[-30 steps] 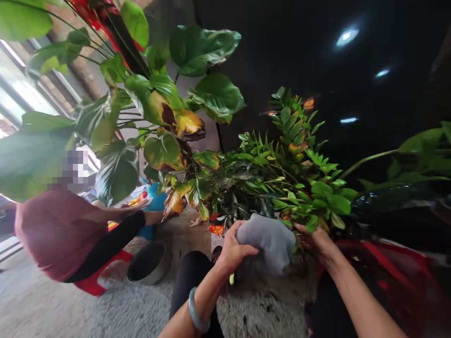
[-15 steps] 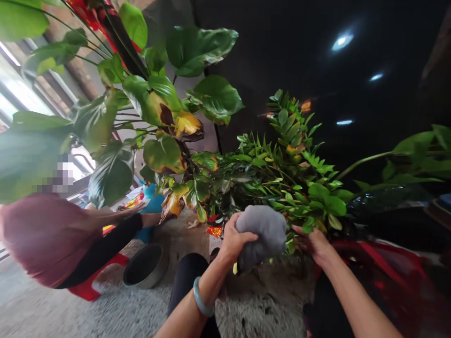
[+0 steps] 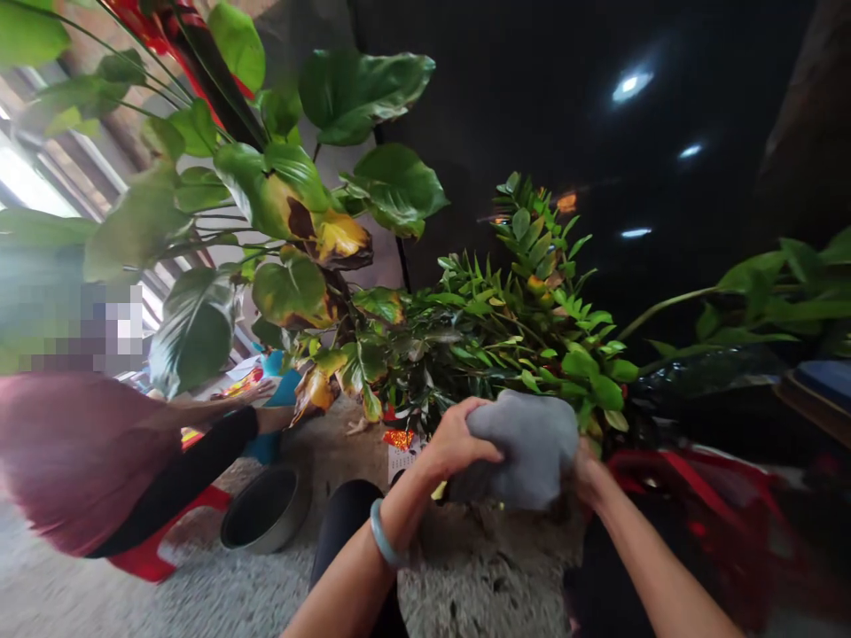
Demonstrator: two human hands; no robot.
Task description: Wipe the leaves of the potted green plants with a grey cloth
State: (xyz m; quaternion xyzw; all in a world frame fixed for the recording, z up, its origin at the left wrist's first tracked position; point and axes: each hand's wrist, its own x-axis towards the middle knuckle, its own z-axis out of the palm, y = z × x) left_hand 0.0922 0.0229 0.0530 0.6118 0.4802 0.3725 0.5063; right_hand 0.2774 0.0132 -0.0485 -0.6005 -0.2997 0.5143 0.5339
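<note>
A grey cloth (image 3: pixel 522 452) hangs bunched in front of the lower leaves of a green potted plant (image 3: pixel 485 328). My left hand (image 3: pixel 458 443), with a pale bangle on its wrist, grips the cloth's left side between thumb and fingers. At the cloth's right edge is my right hand (image 3: pixel 586 470); its fingers go behind the cloth and are mostly hidden, so its hold cannot be made out. Leaves with yellow and brown edges (image 3: pixel 342 239) hang to the left.
On the left, another person (image 3: pixel 86 452) sits on a red stool (image 3: pixel 143 540), arms stretched forward. A dark basin (image 3: pixel 262 509) stands on the rough floor beside them. Red plastic furniture (image 3: pixel 705 496) is at my right. Large leaves reach in from the upper left.
The cloth has shifted right and spread wider, with my left hand moving along. My right hand, earlier apart by the leaves, has come to the cloth's right edge. The view has turned slightly.
</note>
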